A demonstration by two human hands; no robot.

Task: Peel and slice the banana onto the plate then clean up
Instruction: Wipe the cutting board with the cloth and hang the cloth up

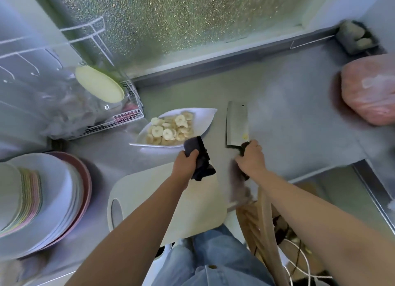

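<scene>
Banana slices (171,128) piled on white plate (205,114), frame centre: slicing done. Left hand (184,165) grips dark cloth (198,157); right hand (251,158) grips cleaver (237,123) handle. Cleanup underway; cutting board (162,200) unwiped, judged.

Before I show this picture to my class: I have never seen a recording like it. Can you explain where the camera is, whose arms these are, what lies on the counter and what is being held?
There is no machine here. One camera worn on a person's head looks down, so the two arms are that person's own. The left hand grips a dark cloth. The right hand grips the handle of a cleaver, its blade pointing away from the person. On the grey counter stands a white plate of banana slices, with a white cutting board nearer the person. A stack of plates sits at the left and a pink bag at the right.
</scene>
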